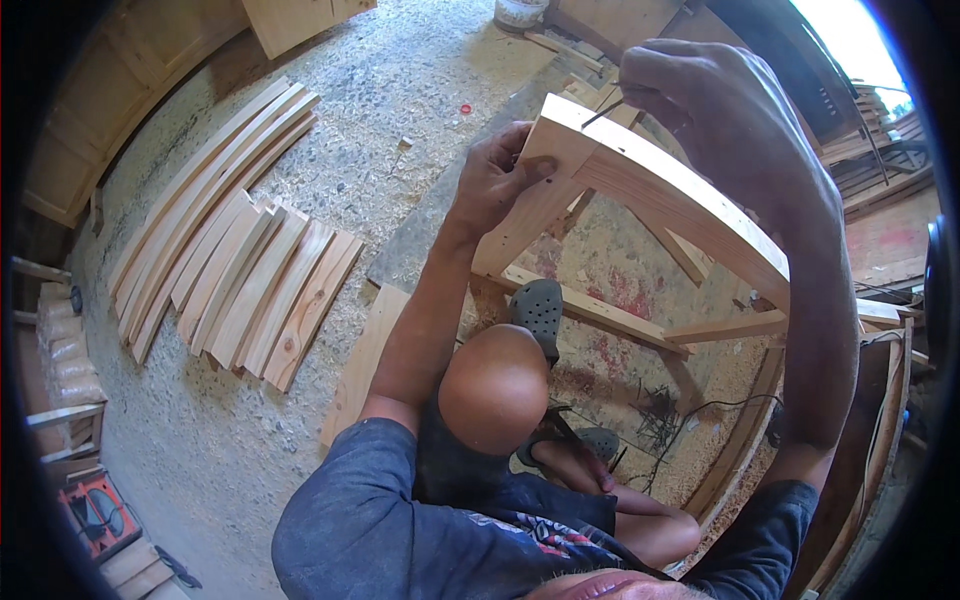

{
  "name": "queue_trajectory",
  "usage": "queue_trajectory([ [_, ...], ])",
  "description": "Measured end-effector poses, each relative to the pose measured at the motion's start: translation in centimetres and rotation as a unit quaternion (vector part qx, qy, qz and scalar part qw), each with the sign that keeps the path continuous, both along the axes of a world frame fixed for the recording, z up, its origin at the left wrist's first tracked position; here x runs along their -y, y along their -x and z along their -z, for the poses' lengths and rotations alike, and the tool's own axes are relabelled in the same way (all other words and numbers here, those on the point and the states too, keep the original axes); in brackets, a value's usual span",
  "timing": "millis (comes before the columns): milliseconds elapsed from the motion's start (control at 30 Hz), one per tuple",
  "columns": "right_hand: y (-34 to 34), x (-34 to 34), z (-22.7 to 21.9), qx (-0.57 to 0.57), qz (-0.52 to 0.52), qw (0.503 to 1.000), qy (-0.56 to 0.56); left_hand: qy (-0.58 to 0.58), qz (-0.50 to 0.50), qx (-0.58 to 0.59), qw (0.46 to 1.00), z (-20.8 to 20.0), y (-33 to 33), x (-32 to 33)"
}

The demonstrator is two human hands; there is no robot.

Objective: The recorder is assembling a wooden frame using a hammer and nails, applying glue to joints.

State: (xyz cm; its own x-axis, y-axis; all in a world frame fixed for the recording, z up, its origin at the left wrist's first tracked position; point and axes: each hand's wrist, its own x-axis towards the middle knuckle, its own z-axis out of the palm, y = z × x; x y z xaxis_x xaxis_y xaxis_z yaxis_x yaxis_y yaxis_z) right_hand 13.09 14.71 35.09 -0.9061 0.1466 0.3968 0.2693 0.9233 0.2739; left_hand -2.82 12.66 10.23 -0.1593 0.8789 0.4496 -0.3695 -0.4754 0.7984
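My left hand (495, 180) grips the upper left corner of a pale wooden frame (680, 195), thumb on its near face and fingers behind. The frame's upper rail is curved, and straight pieces join it below. Over that rail, my right hand (700, 95) is closed on a thin dark nail (602, 112), whose lower end meets the top edge close to the corner. Small dark holes or marks show in the wood nearby. Part of the nail is hidden by my fingers.
Curved wooden slats (210, 220) and shorter boards (270, 290) lie on the dusty floor at left. A pile of nails (655, 415) sits beside a dark cord, right of my legs. A flat board (365, 360) lies by my left arm; an orange-red case (100, 510) stands lower left.
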Motion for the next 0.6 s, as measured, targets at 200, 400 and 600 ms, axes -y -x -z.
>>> queue_trajectory([
  [200,1.1,-1.0,0.1,0.126,0.092,0.985,0.067,-0.013,0.002,0.002,1.000,0.8,0.2,0.0],
  [400,1.5,0.1,1.6,0.141,0.136,0.970,0.147,-0.005,0.006,-0.035,0.999,0.2,0.6,-0.1],
  [600,-2.3,1.2,-0.8,0.083,0.156,0.978,0.111,0.075,-0.013,-0.057,0.995,0.4,0.4,0.1],
])
